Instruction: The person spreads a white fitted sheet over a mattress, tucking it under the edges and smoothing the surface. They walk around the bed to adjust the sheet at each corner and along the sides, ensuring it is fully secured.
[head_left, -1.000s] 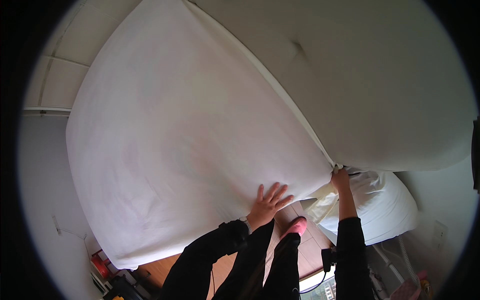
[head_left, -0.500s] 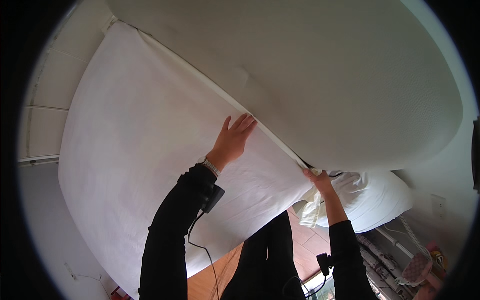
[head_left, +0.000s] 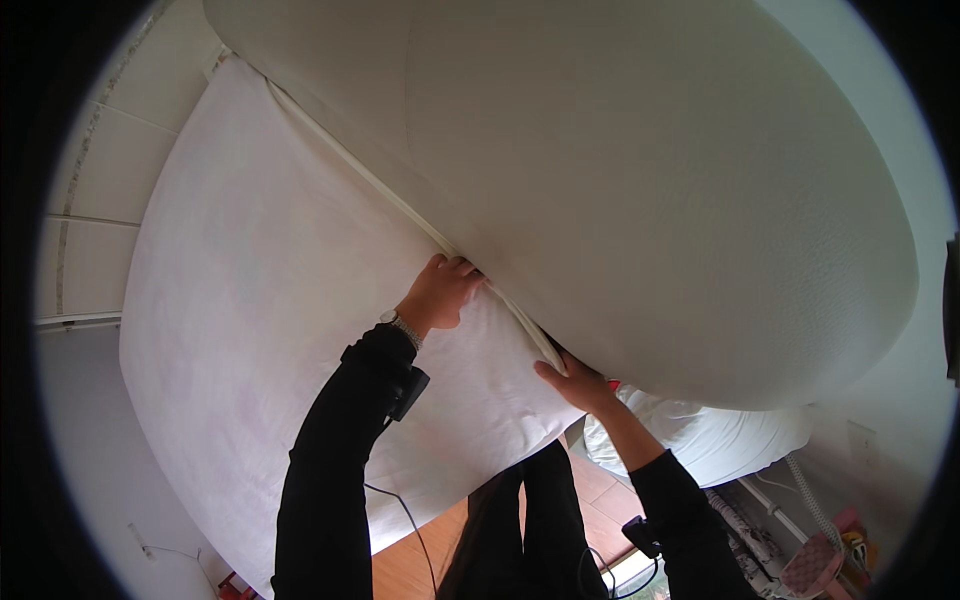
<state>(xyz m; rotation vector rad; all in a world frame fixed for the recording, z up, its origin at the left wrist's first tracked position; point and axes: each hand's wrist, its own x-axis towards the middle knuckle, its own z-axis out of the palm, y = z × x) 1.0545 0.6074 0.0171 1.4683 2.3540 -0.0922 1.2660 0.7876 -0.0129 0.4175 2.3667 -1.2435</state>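
A white sheet [head_left: 270, 250] covers the broad mattress below me, and its raised hem [head_left: 370, 178] runs diagonally along a padded grey-beige headboard [head_left: 640, 170]. My left hand [head_left: 440, 292] is curled over the hem around its middle, fingertips tucked down against the headboard. Further right, my right hand [head_left: 580, 383] grips the hem near the sheet's corner. Its thumb lies on the sheet's side, while the fingers reach into the dark gap behind and are hidden.
A white bundled pillow or quilt [head_left: 700, 435] lies at the right below the headboard. Rolled patterned material and a pink quilted bag [head_left: 812, 568] stand at the lower right. Pale cabinet panels [head_left: 105, 180] line the left. Cables hang from devices strapped on both my forearms.
My left hand has shifted left and nearer, its fingers going from stretched flat to curled over the hem. My right hand has moved left and nearer along the hem, away from the sheet's corner.
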